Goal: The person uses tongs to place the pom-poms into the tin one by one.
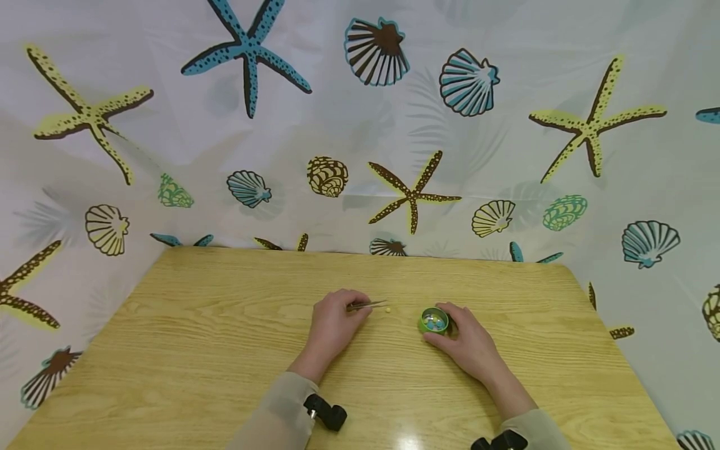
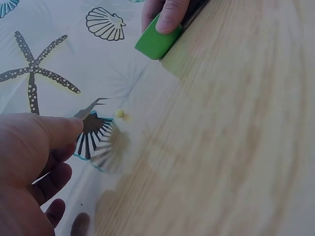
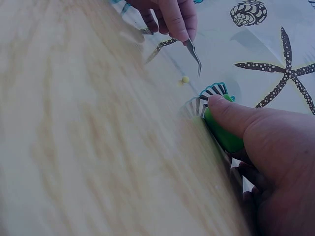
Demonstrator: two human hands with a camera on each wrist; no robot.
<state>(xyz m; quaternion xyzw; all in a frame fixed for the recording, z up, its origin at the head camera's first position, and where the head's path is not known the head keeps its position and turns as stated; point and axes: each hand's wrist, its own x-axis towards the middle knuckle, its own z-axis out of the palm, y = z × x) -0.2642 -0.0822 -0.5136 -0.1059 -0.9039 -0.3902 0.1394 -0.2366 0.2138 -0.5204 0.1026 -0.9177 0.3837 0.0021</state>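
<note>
Bent-tip metal tweezers (image 1: 374,304) are pinched between the thumb and fingers of my left hand (image 1: 335,324). Their tips point right, close by a small round yellow bead (image 2: 119,113) that lies on the table. In the right wrist view the two prongs of the tweezers (image 3: 195,56) angle down above the yellow bead (image 3: 185,79). My right hand (image 1: 471,345) grips a small green cup (image 1: 424,329) from its right side, thumb in front and fingers behind. Several blue and pale beads (image 1: 435,324) lie at the bottom of the upright cup.
The light wooden table (image 1: 225,350) extends to both sides of the hands. At its back edge hangs a white cloth (image 1: 304,131) printed with starfish and shells. Black wrist cameras (image 1: 326,412) are strapped over both sleeves.
</note>
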